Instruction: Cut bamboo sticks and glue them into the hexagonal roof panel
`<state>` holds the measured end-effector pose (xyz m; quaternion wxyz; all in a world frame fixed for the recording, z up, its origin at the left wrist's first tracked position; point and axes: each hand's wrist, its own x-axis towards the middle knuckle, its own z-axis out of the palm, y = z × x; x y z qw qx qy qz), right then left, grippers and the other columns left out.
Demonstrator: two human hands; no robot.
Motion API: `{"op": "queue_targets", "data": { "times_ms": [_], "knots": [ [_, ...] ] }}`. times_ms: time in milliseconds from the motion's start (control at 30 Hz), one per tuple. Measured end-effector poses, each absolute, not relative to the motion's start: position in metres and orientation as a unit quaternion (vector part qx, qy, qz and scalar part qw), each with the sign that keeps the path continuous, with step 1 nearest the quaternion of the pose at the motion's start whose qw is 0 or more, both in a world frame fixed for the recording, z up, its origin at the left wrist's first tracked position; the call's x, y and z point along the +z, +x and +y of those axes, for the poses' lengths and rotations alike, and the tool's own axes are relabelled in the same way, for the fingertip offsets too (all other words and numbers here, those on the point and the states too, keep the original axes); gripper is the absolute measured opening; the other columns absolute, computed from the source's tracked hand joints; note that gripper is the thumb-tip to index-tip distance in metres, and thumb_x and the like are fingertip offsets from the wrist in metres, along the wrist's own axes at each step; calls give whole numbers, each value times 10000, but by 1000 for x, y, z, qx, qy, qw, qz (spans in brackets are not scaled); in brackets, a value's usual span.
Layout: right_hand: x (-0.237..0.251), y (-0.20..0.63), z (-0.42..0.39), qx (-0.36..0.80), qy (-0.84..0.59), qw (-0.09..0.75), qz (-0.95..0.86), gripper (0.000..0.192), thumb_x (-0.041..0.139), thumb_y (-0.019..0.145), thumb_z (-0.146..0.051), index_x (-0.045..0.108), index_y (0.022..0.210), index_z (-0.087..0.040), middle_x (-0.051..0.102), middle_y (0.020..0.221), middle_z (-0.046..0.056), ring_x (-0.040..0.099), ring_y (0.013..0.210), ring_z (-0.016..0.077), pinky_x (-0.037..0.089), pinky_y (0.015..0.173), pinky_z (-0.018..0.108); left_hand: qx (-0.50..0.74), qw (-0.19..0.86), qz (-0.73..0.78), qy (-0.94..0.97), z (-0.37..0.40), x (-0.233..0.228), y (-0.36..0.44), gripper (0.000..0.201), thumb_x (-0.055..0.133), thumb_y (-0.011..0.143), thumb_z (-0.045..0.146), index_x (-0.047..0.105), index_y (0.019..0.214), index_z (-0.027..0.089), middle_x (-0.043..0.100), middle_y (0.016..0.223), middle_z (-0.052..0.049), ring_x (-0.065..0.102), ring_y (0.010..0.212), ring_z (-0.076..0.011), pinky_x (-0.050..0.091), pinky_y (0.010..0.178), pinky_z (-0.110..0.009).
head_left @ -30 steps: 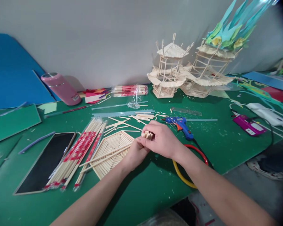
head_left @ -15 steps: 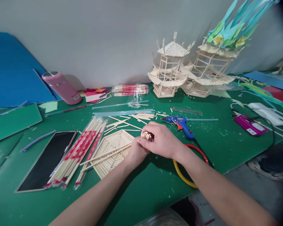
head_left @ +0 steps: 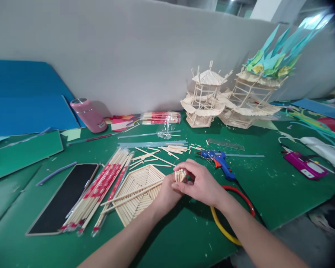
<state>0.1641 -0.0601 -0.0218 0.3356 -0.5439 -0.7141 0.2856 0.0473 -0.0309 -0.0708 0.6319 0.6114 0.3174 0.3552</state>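
Note:
A bundle of short wooden sticks [head_left: 180,175] stands upright between my hands, cut ends facing up. My left hand [head_left: 168,190] is closed around its lower part, fingers mostly hidden. From the right, my right hand [head_left: 202,181] grips the bundle with thumb and fingers. Under my left hand, two long wooden sticks [head_left: 134,192] lie slanted across a flat polygonal panel of sticks [head_left: 145,171]. Loose cut sticks [head_left: 149,156] are scattered just behind the panel. To the right of my hands rests a blue hot glue gun [head_left: 219,160].
Packaged chopsticks [head_left: 100,190] and a dark framed board [head_left: 63,201] lie at left. Behind are a pink tumbler [head_left: 89,115], another chopstick pack [head_left: 160,117] and two stick pagoda models [head_left: 203,108], [head_left: 248,100]. A red-yellow ring [head_left: 222,227] and purple device [head_left: 305,165] sit right.
The camera has tilted up, so the table scene appears lower and somewhat to the right. More of the stick bundle shows between my right thumb and fingers.

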Motion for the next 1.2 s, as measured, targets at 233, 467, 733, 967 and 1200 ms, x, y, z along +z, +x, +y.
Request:
{"op": "queue_targets", "data": {
  "times_ms": [233,467,733,967,1200],
  "knots": [
    [-23,162,-61,281,-536,351,-714,171,640,699,-284,588,842,-206,503,709,-26,452,590,107,349,523,224,364,625,316,614,-31,-69,47,90,504,651,175,514,565,148,516,572,9,441,548,-105,371,503,-212],
    [-22,163,-59,249,-530,360,-727,194,619,719,-324,601,876,-212,439,582,-49,421,528,109,339,504,227,372,632,312,604,-32,-66,50,93,476,645,168,502,557,155,516,577,7,423,545,-102,358,517,-216],
    [-17,164,-60,252,-537,331,-734,143,602,733,-322,593,830,-219,408,565,-58,408,525,110,328,504,224,381,661,313,565,-36,-67,56,79,477,618,168,475,540,162,474,543,12,405,525,-102,338,495,-218],
    [-20,166,-60,272,-550,330,-717,204,588,737,-331,550,907,-224,360,543,-73,390,499,109,306,486,221,382,669,302,562,-35,-78,57,75,483,631,178,458,562,162,472,571,13,411,540,-102,344,508,-220],
    [-11,166,-57,274,-535,350,-719,220,425,854,-376,564,907,-213,389,549,-60,390,501,98,307,486,217,354,645,333,589,-32,-76,51,203,470,682,185,396,495,162,360,456,59,301,446,-58,243,432,-189]
  ]
}}
